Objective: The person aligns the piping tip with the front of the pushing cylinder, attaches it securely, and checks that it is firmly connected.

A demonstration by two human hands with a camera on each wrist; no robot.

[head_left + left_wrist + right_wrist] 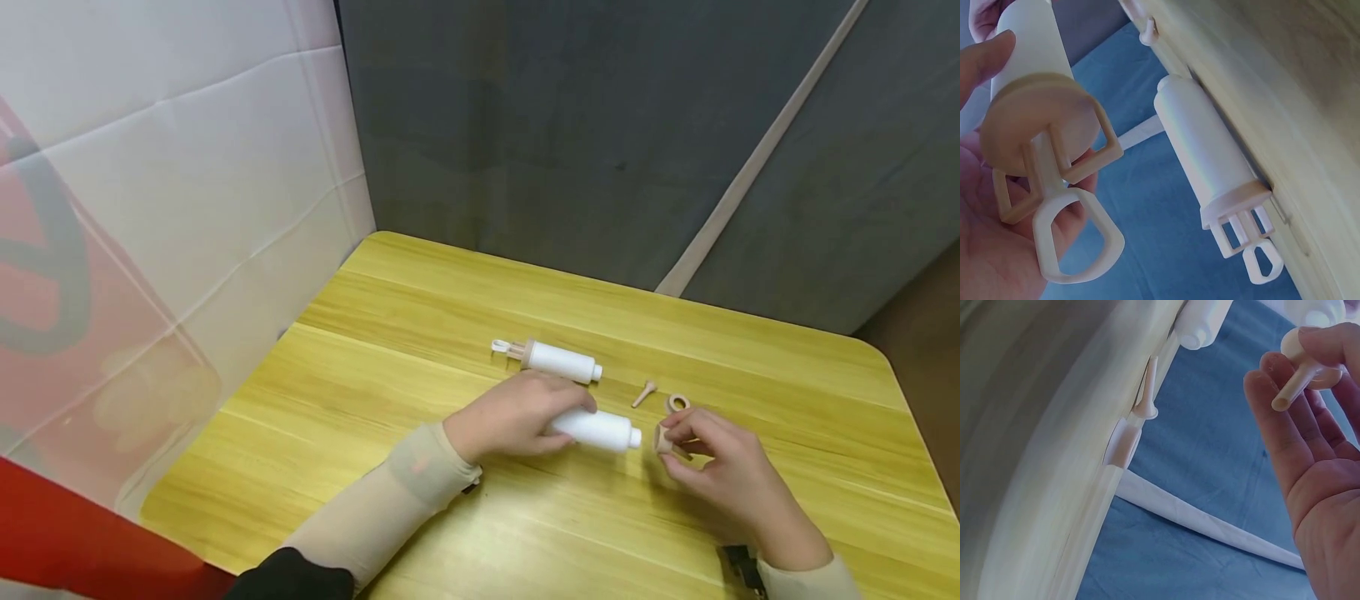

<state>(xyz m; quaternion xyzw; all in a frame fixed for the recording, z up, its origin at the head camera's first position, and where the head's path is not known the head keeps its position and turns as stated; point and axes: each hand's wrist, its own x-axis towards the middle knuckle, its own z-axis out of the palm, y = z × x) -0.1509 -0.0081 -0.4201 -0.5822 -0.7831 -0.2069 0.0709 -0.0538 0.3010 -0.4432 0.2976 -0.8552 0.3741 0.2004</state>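
Observation:
In the head view my left hand (517,414) grips a white plastic syringe (600,429) by its barrel, its narrow tip pointing right. The left wrist view shows the syringe's tan flange (1035,125) with side handles and a white pull ring (1113,240). My right hand (727,467) pinches a tan cap with a thin nozzle (1297,384) between thumb and fingertips, a short gap from the syringe's tip. Just beyond the hands, a second syringe (562,362) of the same kind lies on its side, with its ring to the left.
A small tan nozzle (645,393) and a tan ring-shaped cap (678,403) lie on the wood-grain table (420,292), beyond my right hand. Dark grey fabric (562,142) hangs behind the table. A pale cloth panel (247,167) stands along the left.

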